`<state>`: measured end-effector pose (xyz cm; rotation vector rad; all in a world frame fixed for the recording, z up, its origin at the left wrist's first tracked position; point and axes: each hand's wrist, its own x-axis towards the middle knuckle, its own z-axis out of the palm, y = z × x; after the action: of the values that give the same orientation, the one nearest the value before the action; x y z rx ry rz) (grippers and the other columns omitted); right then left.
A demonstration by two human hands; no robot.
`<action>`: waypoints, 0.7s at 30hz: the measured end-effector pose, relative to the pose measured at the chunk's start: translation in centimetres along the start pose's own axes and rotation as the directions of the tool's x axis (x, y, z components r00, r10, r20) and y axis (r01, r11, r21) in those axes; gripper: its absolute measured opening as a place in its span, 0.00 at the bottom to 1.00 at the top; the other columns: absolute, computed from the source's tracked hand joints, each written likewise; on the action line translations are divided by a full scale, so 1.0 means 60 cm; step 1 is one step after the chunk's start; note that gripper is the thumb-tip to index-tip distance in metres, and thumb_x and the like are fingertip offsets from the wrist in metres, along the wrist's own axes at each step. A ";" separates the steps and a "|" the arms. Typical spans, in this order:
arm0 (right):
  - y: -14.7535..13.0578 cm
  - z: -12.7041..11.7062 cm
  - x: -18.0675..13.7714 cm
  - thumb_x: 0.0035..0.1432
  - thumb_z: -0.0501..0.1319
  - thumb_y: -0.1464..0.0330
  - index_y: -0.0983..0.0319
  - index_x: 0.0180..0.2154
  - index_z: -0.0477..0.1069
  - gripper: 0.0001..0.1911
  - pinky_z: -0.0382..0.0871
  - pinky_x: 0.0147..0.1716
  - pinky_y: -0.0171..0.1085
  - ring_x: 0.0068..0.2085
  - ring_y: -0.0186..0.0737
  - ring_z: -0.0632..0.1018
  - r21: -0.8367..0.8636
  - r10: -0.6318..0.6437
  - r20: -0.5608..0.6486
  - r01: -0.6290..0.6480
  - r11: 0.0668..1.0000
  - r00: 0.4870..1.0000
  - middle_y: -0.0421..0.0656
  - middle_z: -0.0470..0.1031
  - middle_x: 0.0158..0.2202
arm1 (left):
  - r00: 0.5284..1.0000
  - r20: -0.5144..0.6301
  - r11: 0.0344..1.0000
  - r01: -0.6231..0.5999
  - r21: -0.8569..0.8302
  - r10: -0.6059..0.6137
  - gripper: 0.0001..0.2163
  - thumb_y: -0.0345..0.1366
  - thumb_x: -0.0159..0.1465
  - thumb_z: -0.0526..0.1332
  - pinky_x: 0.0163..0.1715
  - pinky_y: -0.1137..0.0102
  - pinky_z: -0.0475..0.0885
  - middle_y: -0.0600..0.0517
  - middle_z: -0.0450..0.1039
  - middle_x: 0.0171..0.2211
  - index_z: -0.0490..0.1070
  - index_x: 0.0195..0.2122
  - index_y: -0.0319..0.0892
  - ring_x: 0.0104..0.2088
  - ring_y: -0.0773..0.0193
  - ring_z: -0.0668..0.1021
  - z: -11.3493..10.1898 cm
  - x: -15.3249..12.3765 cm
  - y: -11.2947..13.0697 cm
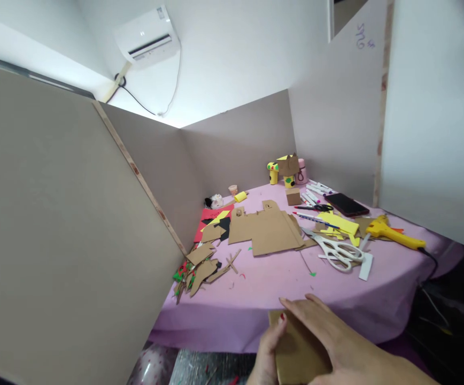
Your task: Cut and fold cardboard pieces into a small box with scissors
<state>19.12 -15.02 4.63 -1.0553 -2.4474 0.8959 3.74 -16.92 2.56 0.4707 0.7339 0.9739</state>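
A brown cardboard box (296,350) is held low in front of me, just off the near edge of the table. My left hand (267,350) grips its left side, the thumb with a red nail resting on the top edge. Over the box's far and right sides lies my right hand (328,326), its fingers curved along the cardboard. The box's underside and my left fingers are hidden. Beyond my hands, a large cut cardboard sheet (266,232) lies flat on the pink tablecloth (264,286).
White-handled scissors (338,251), a yellow glue gun (394,233) with a cord and a black phone (346,204) lie at right. Cardboard scraps (203,270) pile up at left. Yellow decorated figures (272,174) and a small cardboard box (293,197) stand at the back. Grey partitions (236,149) enclose the table.
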 end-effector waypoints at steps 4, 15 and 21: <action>0.037 0.010 0.010 0.40 0.66 0.71 0.54 0.63 0.45 0.50 0.37 0.62 0.55 0.63 0.53 0.54 -0.047 -0.062 -0.177 0.055 0.997 0.982 0.46 0.56 0.63 | 0.996 0.007 0.995 -0.090 0.038 0.090 0.21 0.47 0.49 0.65 0.41 0.59 0.68 0.43 0.78 0.36 0.74 0.40 0.40 0.42 0.48 0.77 -0.005 0.016 -0.003; 0.089 -0.005 0.070 0.56 0.57 0.58 0.62 0.54 0.63 0.26 0.70 0.42 0.50 0.44 0.52 0.76 0.672 0.172 -0.313 0.090 0.735 0.934 0.53 0.73 0.49 | 0.894 0.001 0.838 -0.421 0.347 0.448 0.14 0.36 0.55 0.63 0.42 0.62 0.68 0.44 0.77 0.39 0.73 0.42 0.40 0.39 0.56 0.77 -0.012 0.047 0.043; 0.136 -0.010 0.108 0.48 0.65 0.57 0.62 0.40 0.73 0.20 0.71 0.38 0.42 0.37 0.48 0.79 0.848 0.256 -0.317 0.151 0.509 0.913 0.48 0.80 0.37 | 0.829 -0.070 0.710 -0.428 0.559 0.555 0.16 0.37 0.52 0.66 0.43 0.60 0.69 0.41 0.74 0.44 0.73 0.42 0.40 0.42 0.54 0.75 -0.061 0.104 0.127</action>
<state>19.42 -5.65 -0.03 -0.7841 -1.2727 1.5040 -1.08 -7.57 2.95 1.0944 1.1331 1.3533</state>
